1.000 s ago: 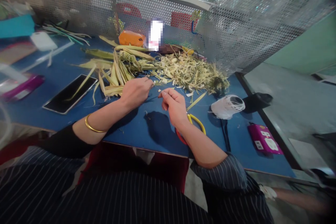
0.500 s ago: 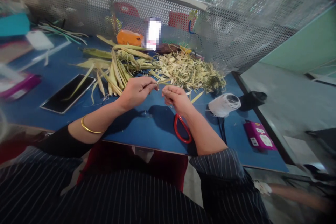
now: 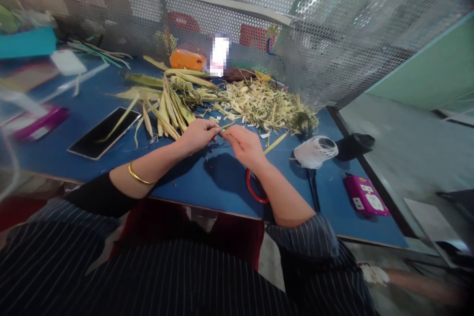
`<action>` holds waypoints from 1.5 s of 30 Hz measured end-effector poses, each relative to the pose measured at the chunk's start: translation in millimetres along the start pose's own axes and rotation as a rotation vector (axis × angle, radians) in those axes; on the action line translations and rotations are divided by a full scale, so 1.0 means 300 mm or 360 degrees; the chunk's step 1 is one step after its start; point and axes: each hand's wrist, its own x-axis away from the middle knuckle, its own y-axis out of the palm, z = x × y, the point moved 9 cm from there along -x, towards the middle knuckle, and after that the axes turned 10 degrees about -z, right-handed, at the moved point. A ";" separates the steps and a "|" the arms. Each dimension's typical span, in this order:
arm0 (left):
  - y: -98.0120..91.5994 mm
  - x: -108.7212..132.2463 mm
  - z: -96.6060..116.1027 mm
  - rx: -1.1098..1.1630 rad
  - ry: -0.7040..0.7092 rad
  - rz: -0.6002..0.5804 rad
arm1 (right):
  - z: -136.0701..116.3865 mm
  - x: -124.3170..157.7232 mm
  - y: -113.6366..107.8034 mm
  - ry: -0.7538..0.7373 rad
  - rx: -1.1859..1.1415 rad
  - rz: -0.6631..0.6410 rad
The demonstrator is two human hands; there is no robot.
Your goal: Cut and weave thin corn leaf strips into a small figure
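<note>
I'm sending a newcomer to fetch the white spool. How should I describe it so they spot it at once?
On the blue table, look right of the person's right hand, towards the table's right edge. The white spool sits between that hand and a black roll, farther back than the purple pack. Its white colour sets it apart from both.

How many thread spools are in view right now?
2: the white spool, right of the right hand, and the black spool, just right of the white one. Others could be hidden.
</note>
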 end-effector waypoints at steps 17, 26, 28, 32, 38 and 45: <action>0.125 -0.001 -0.141 0.1573 -0.0561 -0.0204 | 0.124 0.009 0.004 0.0419 -0.0856 0.0283; 0.149 -0.005 -0.131 0.1684 -0.0465 -0.0127 | 0.149 0.030 0.011 0.0525 -0.0382 0.0386; 0.154 -0.008 -0.146 0.1677 -0.0466 -0.0093 | 0.163 0.035 0.019 0.0558 -0.0402 0.0406; 0.159 -0.014 -0.155 0.1672 -0.0416 -0.0095 | 0.187 0.041 0.042 0.0625 -0.0502 0.0381; 0.138 -0.003 -0.137 0.1553 -0.0380 -0.0048 | 0.169 0.023 0.052 0.0588 -0.0795 0.0290; 0.093 -0.003 -0.130 0.1063 -0.0234 0.0101 | 0.180 0.025 0.058 0.0639 -0.1244 0.0276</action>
